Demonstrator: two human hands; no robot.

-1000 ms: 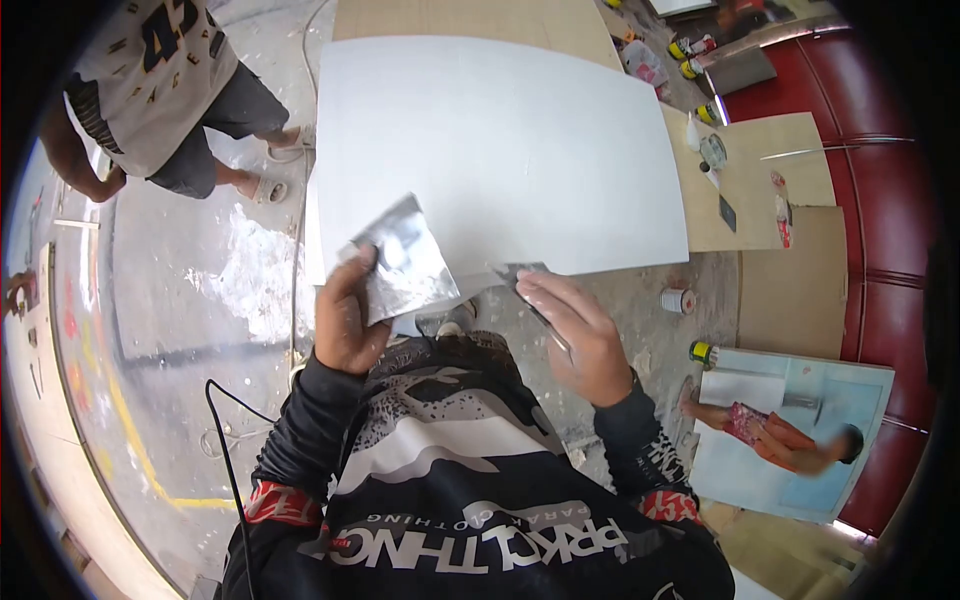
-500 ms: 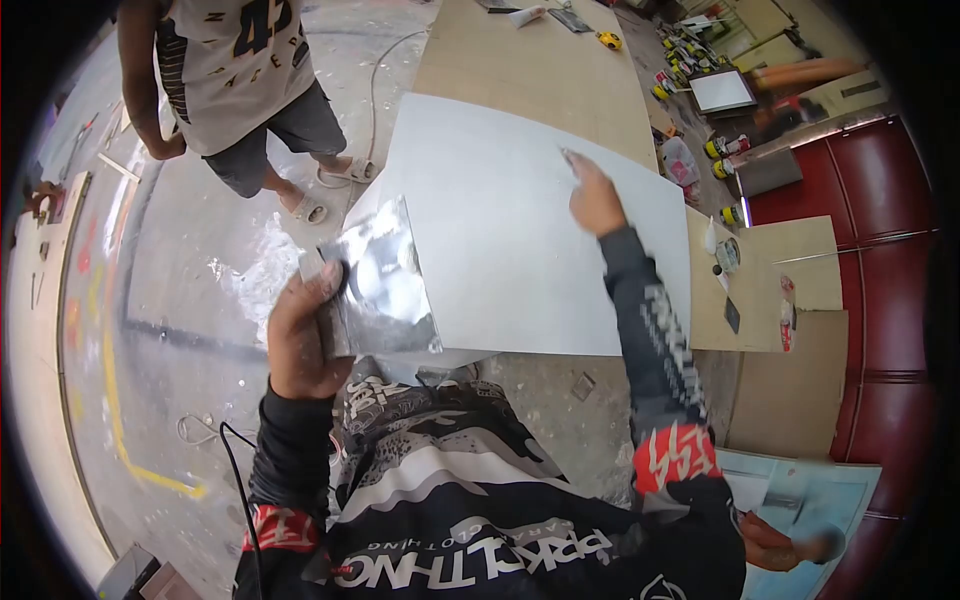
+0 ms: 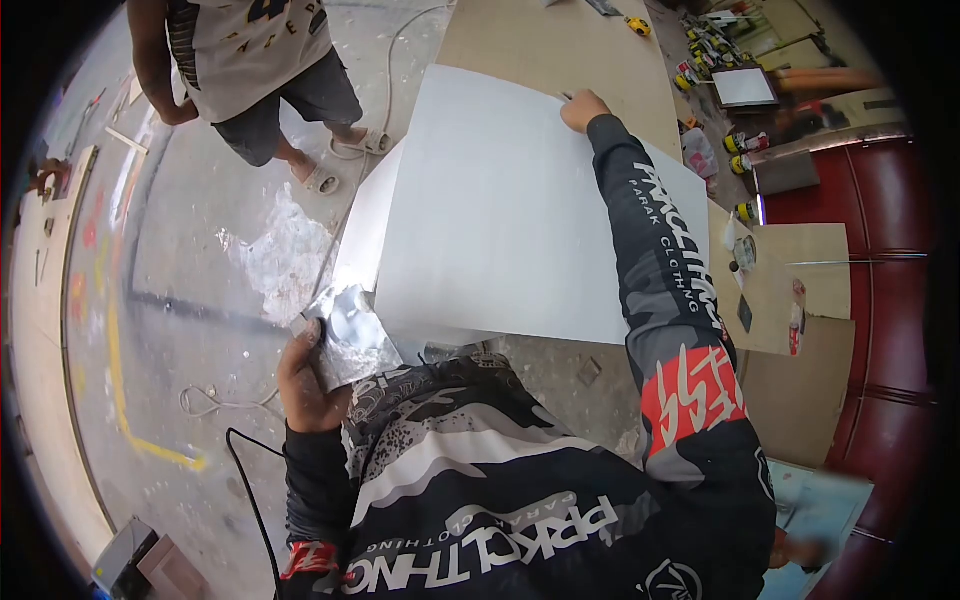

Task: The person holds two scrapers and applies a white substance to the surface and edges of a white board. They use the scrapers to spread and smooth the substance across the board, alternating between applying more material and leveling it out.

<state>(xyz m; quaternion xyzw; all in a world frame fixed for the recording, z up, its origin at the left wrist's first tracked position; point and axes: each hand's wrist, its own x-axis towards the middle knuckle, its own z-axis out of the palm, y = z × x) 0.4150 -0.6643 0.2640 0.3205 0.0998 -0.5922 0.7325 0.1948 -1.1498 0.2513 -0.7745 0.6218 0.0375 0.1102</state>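
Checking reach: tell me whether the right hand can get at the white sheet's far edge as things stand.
Probably yes: the right hand lies at the far edge of the white sheet, its arm stretched across the bare surface, and nothing visible stands in the way.

White sheet (image 3: 500, 220) bare, cans (image 3: 738, 145) crowd right edge, person (image 3: 265, 70) stands left

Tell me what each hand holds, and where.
Left hand grips the shiny metal piece by its left edge. Right hand, at white board's far edge: unclear.
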